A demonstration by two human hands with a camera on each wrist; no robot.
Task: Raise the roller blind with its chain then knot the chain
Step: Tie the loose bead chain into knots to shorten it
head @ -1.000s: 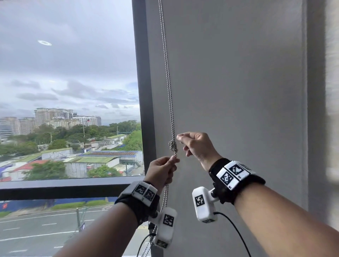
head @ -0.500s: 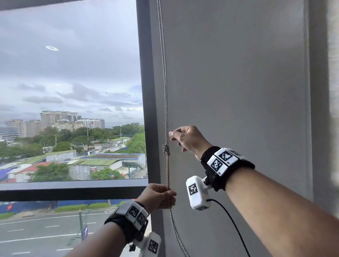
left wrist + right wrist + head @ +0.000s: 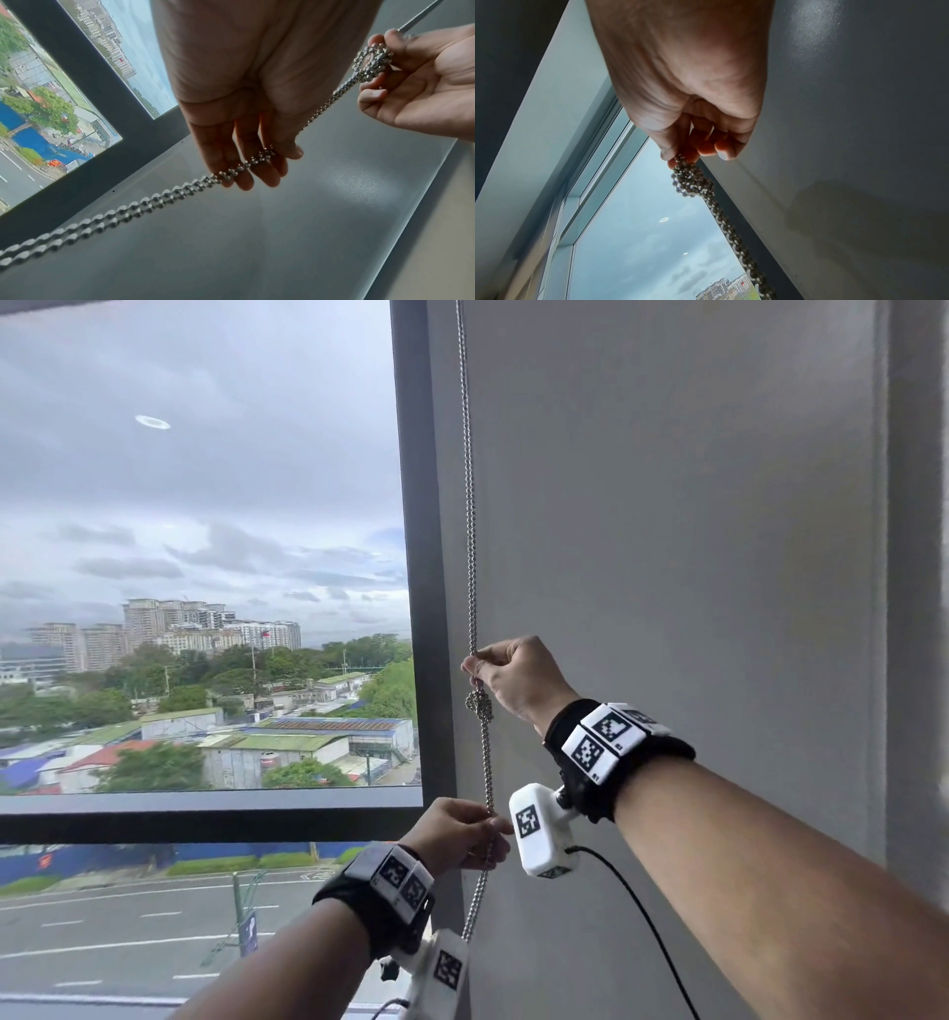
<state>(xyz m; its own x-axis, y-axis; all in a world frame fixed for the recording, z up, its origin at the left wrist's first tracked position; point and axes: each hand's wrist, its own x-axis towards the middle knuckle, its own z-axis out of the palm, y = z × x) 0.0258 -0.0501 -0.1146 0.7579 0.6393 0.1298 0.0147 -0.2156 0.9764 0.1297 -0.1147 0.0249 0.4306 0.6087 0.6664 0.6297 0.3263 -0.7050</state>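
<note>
A doubled metal bead chain (image 3: 468, 531) hangs down the grey wall beside the window. A tight knot (image 3: 478, 706) sits in it at chest height. My right hand (image 3: 475, 662) pinches the chain just above the knot, thumb and forefinger together. The right wrist view shows those fingertips (image 3: 677, 157) on the beads with the knot (image 3: 693, 180) right beyond them. My left hand (image 3: 490, 824) grips both strands below the knot; the chain (image 3: 246, 164) crosses its fingertips and runs taut to the knot (image 3: 372, 60). The blind itself is not plainly in view.
The dark window frame (image 3: 416, 557) stands just left of the chain, with a sill bar (image 3: 205, 824) below the glass. A plain grey wall (image 3: 667, 531) fills the right. The slack chain tail (image 3: 475, 911) hangs under my left hand, near the left wrist camera.
My left hand slid down the chain from just under the knot to well below it. My right hand moved left and took hold of the chain above the knot.
</note>
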